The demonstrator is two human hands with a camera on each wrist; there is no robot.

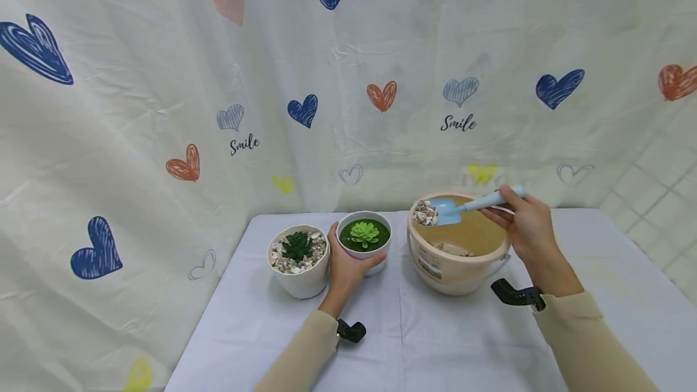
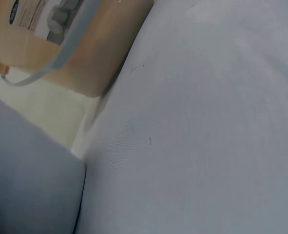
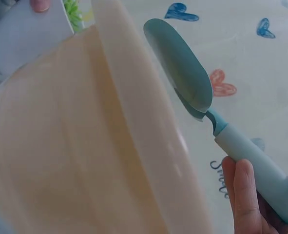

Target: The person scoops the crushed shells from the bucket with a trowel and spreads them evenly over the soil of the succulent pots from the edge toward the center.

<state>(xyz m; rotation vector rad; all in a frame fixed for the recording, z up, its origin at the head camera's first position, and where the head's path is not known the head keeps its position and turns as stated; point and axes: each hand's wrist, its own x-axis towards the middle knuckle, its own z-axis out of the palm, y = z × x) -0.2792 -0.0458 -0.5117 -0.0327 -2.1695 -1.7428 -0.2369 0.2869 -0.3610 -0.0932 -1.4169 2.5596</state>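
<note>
My left hand [image 1: 348,265] grips a white pot [image 1: 373,266] holding a light green succulent [image 1: 364,233] on a dark green surface. In the right wrist view, part of this same pot [image 3: 31,39] shows at top left with a fingertip on it. My right hand [image 1: 527,231] holds a light blue trowel [image 1: 448,211] by its pale handle [image 3: 256,170]. Small pebbles [image 1: 425,213] lie on the trowel's blade, over the left rim of a cream bucket [image 1: 458,271]. More pebbles lie at the bucket's bottom.
To the left stands another white pot [image 1: 299,283] with a dark green succulent [image 1: 297,246] among pebbles. A white cloth covers the table [image 1: 376,343]. Behind it hangs a white curtain [image 1: 414,150] printed with hearts. The bucket's pale handle [image 2: 68,44] hangs at its side.
</note>
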